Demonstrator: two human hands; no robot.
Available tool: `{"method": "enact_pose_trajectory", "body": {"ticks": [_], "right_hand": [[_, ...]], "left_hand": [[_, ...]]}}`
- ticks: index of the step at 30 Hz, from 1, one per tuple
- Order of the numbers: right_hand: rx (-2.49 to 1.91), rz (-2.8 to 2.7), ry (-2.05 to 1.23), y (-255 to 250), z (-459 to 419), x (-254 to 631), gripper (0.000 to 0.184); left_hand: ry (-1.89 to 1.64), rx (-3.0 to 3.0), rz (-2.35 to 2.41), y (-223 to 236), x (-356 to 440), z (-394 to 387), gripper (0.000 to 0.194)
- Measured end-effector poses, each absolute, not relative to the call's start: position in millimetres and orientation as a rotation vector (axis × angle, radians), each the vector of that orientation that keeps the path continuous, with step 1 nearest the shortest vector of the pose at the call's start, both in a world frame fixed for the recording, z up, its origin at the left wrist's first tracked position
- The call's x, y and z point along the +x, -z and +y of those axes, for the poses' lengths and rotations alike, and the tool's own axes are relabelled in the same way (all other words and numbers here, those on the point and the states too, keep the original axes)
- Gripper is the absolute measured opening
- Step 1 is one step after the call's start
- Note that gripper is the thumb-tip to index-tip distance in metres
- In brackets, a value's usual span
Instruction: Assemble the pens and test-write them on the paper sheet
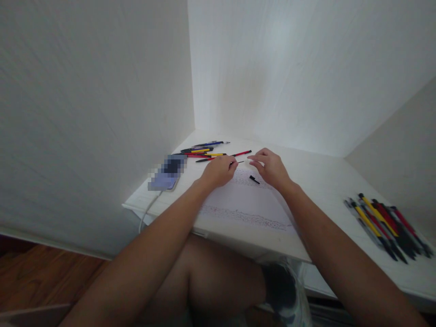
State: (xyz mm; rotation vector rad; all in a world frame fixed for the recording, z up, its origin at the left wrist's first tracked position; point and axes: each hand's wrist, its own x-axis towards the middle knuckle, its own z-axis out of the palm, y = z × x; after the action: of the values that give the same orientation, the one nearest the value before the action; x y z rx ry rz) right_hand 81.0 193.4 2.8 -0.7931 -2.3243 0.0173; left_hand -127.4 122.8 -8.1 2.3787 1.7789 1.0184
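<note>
My left hand is curled in a pinch on a thin dark pen refill whose tip points right. My right hand is closed just right of it, thumb and fingers pinched on a small whitish piece I cannot make out. Both hands hover over a white paper towel on the white table. A small black pen part lies on the towel beneath my right hand.
A pile of pens lies at the back left of the table, another row of pens at the right edge. A phone with a white cable sits at the left edge. White walls enclose the corner.
</note>
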Motion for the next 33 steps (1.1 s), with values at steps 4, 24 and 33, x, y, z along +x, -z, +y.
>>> {"method": "enact_pose_trajectory", "body": {"ticks": [4,24,33], "right_hand": [[-0.774,-2.390,0.000,-4,187,77,0.022],[-0.863,-2.178,-0.406,4,173,56,0.013],[-0.892,-2.203,-0.326,2,174,59,0.010]], "left_hand": [[-0.935,2.443,1.807,9,-125,123,0.029],[-1.804,0.873,1.060,0,-118,128,0.011],[-1.681,0.760,1.170,0,-120,124,0.022]]}}
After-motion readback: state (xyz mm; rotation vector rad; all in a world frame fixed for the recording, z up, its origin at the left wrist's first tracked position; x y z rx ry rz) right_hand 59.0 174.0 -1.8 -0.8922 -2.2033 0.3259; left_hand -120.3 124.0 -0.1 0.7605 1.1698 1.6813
